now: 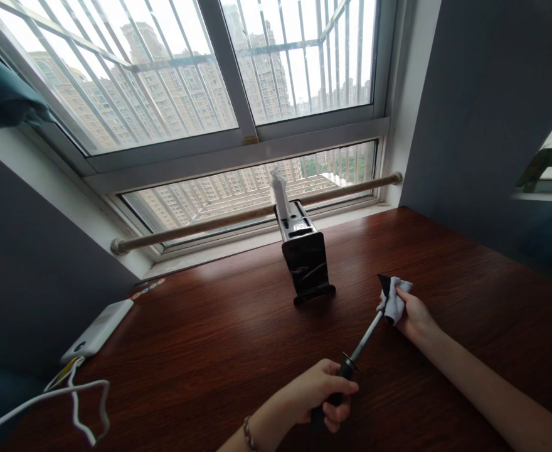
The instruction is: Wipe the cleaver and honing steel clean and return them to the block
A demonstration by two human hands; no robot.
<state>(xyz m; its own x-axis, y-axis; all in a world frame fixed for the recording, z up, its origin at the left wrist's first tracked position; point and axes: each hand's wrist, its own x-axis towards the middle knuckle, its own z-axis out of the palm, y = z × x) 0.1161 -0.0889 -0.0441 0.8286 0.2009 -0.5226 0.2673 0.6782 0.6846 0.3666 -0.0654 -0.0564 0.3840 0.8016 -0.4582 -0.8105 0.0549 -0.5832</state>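
Note:
My left hand (327, 390) is closed around the black handle of a honing steel (367, 336), whose metal rod points up and to the right past a small dark guard. My right hand (416, 312) pinches a white and black cloth (394, 301) around the rod's far end, hiding the tip. A dark corner of the cloth sticks out at the top left. Beyond both hands, a black knife block (307, 267) stands upright on the table, apart from them. Something whitish and translucent (280, 191) rises from its slotted top; its kind is unclear.
The reddish-brown wooden table (201, 351) reaches to the window sill. At the left edge lies a white power strip or box (100, 329), with a white cable (76, 402) looping beside it. A horizontal rail (238, 218) crosses in front of the window behind the block.

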